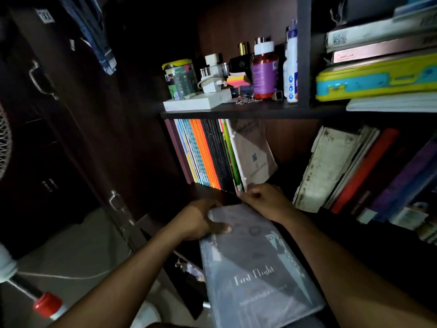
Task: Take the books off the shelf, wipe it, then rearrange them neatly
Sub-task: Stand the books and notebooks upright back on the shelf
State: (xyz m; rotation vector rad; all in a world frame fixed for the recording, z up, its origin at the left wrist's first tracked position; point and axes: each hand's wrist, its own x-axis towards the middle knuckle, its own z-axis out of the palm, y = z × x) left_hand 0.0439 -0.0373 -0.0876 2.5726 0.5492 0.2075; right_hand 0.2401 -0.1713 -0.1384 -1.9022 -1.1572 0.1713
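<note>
While a grey book (257,268) lies flat below the shelf (236,111), both hands grip its far end.
Left hand (201,223) clamps the far-left corner, right hand (267,201) the far edge beside upright books (208,150); its long axis points toward them.

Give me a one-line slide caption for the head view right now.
Left hand holds the grey "First Flight" book while the right hand reaches the upright books on the shelf.

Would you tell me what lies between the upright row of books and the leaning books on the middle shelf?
In the head view, only a bare gap showing the shelf's back panel.
</note>
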